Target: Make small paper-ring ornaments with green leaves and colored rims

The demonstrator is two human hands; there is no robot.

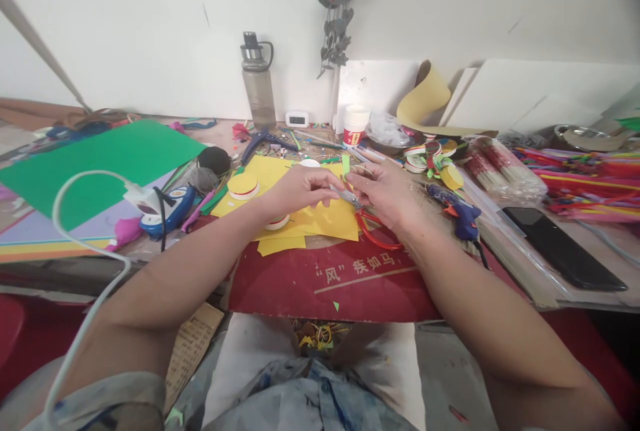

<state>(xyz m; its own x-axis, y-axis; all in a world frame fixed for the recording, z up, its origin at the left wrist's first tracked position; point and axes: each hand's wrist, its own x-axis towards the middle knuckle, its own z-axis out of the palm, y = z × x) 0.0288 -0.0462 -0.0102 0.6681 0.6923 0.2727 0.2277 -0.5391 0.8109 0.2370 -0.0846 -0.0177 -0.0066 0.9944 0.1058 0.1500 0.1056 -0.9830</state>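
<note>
A small light-green paper strip (346, 163) stands upright between my hands, its lower end at the fingertips. My left hand (305, 185) comes in from the left over yellow paper, thumb and forefinger pinched at the strip's lower end. From the other side my right hand (384, 192) closes its thumb and forefinger on the strip. Scissors with red handles (373, 234) lie beneath my right hand, partly hidden by it. Yellow paper sheets (325, 221) spread under both hands. Beside my left forearm rests a round yellow-topped, white-sided piece (243, 186); another is partly covered by the forearm.
A red board (300, 284) lies at the table's front. Left are green sheets (110, 164) and a white cable (95, 244). Behind stand a bottle (259, 84) and paper cups (355, 125). A blue glue gun (463, 217) and a black phone (563, 247) lie right.
</note>
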